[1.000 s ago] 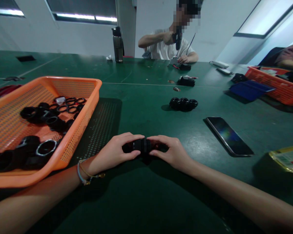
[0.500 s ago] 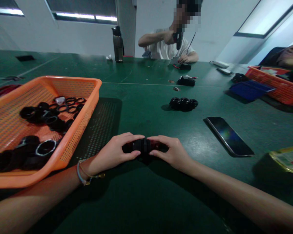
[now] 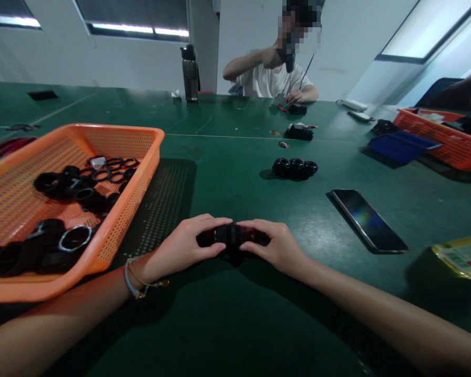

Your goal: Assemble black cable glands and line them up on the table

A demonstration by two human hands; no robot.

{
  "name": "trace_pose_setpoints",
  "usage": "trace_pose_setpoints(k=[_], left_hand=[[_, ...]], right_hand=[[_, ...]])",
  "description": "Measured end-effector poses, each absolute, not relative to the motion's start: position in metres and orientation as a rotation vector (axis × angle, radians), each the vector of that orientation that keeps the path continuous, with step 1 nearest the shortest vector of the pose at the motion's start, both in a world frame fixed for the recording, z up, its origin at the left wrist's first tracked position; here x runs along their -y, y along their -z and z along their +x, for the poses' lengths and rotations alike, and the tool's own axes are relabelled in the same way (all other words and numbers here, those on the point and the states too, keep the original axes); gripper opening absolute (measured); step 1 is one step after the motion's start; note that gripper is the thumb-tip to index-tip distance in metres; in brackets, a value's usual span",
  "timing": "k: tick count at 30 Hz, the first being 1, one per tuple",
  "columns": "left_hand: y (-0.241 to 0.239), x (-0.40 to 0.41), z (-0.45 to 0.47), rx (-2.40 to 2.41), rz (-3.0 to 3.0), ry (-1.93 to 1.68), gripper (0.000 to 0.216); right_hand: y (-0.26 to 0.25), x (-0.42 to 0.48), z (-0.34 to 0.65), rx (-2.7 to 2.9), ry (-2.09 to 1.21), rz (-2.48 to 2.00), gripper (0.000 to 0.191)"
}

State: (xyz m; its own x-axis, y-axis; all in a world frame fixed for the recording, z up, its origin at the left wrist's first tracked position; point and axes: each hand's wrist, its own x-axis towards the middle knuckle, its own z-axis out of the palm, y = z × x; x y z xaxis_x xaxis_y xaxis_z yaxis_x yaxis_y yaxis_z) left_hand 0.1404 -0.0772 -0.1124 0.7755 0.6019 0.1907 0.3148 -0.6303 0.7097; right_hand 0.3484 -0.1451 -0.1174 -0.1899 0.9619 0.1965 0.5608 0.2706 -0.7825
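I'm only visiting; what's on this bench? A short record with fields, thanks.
Left hand: holds one end of black fitting
Right hand: holds its other end
Left side: orange basket with black rings
Beyond hands: cluster of fittings
Right side: phone flat on green table
Opposite: seated person

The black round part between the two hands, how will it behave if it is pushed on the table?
The black part looks cylindrical and lies on its side between the left hand and right hand, so it would probably roll on the flat table. It seems to be rigid plastic, likely stiff and light. Its ridged middle should give fair grip.
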Motion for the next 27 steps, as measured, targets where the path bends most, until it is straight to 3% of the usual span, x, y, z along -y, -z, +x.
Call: trace_pose_setpoints(k=[27], left_hand=[[0.1098, 0.0778, 0.1411, -0.7, 2.267, -0.525, 0.038]], right_hand=[[0.1161, 0.146, 0.3499, 1.93, -0.708, -1.345, 0.032]])
